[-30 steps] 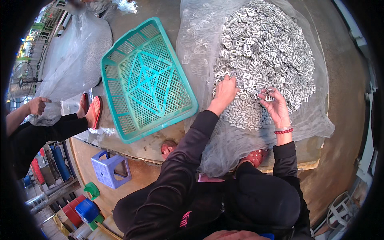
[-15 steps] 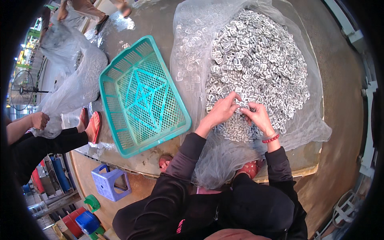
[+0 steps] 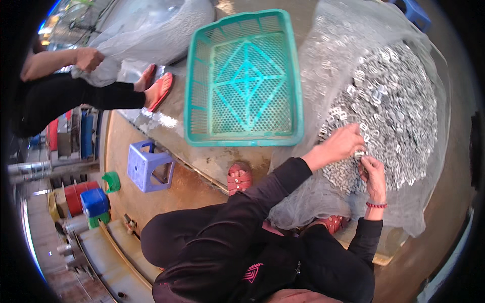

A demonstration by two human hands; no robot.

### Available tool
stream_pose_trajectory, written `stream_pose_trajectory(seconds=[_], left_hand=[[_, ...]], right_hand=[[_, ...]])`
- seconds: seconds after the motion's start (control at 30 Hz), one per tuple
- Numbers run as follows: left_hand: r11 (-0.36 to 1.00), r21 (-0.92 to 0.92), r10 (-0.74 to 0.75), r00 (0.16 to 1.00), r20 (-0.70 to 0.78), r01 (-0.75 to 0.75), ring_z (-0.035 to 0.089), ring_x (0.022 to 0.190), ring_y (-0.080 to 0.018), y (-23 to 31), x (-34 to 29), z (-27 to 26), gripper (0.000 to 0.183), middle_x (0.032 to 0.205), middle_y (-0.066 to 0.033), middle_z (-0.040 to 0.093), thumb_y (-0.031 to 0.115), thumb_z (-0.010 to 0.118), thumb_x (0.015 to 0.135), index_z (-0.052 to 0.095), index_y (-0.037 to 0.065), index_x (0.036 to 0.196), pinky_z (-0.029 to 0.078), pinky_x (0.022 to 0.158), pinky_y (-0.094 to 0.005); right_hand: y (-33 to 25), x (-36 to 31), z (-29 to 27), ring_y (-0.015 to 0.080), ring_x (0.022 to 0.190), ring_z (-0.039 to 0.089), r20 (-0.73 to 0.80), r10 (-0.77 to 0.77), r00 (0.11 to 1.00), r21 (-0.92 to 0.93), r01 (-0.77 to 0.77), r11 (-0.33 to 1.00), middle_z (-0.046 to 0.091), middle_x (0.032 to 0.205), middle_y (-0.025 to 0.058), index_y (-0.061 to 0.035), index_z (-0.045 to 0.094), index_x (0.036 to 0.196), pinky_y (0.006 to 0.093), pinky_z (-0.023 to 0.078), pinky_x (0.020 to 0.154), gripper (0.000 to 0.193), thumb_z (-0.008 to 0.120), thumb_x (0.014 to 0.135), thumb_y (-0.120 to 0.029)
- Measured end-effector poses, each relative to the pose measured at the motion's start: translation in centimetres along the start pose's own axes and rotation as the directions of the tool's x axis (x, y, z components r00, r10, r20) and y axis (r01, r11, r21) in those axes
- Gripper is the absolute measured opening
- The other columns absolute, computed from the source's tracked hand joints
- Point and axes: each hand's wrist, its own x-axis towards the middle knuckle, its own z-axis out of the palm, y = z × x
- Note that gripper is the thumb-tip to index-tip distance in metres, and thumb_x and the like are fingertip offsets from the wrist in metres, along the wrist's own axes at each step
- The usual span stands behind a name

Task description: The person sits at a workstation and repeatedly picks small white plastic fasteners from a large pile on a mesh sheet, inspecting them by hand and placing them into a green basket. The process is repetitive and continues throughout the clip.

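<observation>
A heap of small silver metal buckles (image 3: 404, 101) lies on a translucent mesh net (image 3: 321, 55) at the right. At the heap's near left edge, my left hand (image 3: 342, 146) is closed, its fingertips pinched together. Just below it, my right hand (image 3: 373, 174), with a red bead bracelet at the wrist, is also closed in a pinch. Between the two sets of fingertips shows a small metal buckle (image 3: 359, 153), partly covered by my fingers. To the left of the net stands a green plastic basket (image 3: 294, 96) with a perforated bottom and nothing in it.
Another person's hand (image 3: 90, 59) grips a second net (image 3: 151, 38) at the upper left, near a foot in a red flip-flop (image 3: 161, 92). A purple plastic stool (image 3: 144, 169) stands on the floor below the platform. A blue stool (image 3: 415, 14) is at the upper right.
The view has swung, so the basket and heap sit farther right in the picture. My hands stay together at the heap's near edge, still pinching.
</observation>
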Motion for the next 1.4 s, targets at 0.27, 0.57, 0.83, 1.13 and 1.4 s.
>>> stream_pose_trajectory(seconds=[0.27, 0.57, 0.83, 1.13, 1.4], left_hand=[[0.888, -0.389, -0.219, 0.969, 0.115, 0.247, 0.061, 0.078, -0.0263, -0.5, 0.0, -0.8, 0.022, 0.082, -0.0107, 0.061, 0.019, 0.068, 0.083, 0.07, 0.006, 0.1, 0.047, 0.068, -0.036], [-0.093, -0.906, -0.442, 0.798, 0.41, 0.413, 0.053, 0.071, -0.0125, -0.5, -1.4, -2.8, 0.013, 0.081, -0.0011, 0.054, 0.013, 0.056, 0.089, 0.061, 0.002, 0.094, 0.038, 0.048, -0.0239], [0.242, -0.659, -0.482, 0.678, 0.555, 0.712, 0.059, 0.072, -0.0172, -2.3, -0.4, -0.2, 0.02, 0.087, -0.0052, 0.06, 0.022, 0.068, 0.081, 0.063, 0.007, 0.094, 0.042, 0.044, -0.0288], [0.972, 0.02, -0.235, 0.963, 0.132, 0.234, 0.061, 0.072, -0.0233, -4.1, 1.0, 3.1, 0.018, 0.071, -0.0069, 0.058, 0.025, 0.064, 0.086, 0.067, 0.008, 0.086, 0.048, 0.062, -0.0389], [0.029, -0.887, -0.456, 0.796, 0.398, 0.46, 0.06, 0.072, -0.0144, -2.6, 2.9, -1.3, 0.026, 0.089, -0.0066, 0.062, 0.029, 0.053, 0.091, 0.061, 0.004, 0.096, 0.039, 0.045, -0.0231]], right_hand=[[0.3, 0.0, 0.2, 0.0059, 0.048, 0.044, 0.088, -0.065, 0.994, 0.494, 0.013, 0.869, 0.063, 0.078, 0.0055, -0.0022, 0.061, 0.094, 0.016, 0.027, 0.037, 0.011, 0.06, 0.091, -0.012], [1.1, 0.9, -2.9, 0.0159, 0.071, 0.054, -0.086, -0.144, 0.986, 0.895, 0.14, 0.423, 0.059, 0.088, 0.008, -0.0016, 0.057, 0.1, 0.0203, 0.04, 0.044, 0.013, 0.058, 0.092, -0.012], [-2.3, -2.3, -6.4, 0.0199, 0.073, 0.055, -0.05, -0.461, 0.886, 0.779, 0.323, 0.537, 0.053, 0.095, 0.0143, -0.002, 0.052, 0.092, 0.0183, 0.033, 0.036, 0.023, 0.05, 0.094, -0.025], [4.2, 0.3, -3.3, 0.026, 0.065, 0.058, -0.08, -0.43, 0.899, -0.751, 0.229, 0.619, 0.062, 0.076, 0.0135, -0.0028, 0.063, 0.103, 0.0376, 0.047, 0.065, 0.034, 0.074, 0.075, -0.019], [3.9, 1.1, -4.6, 0.0159, 0.052, 0.053, -0.288, -0.166, 0.943, 0.069, 0.194, 0.979, 0.052, 0.06, 0.0012, -0.0027, 0.059, 0.081, 0.0237, 0.033, 0.039, 0.026, 0.068, 0.085, -0.027]])
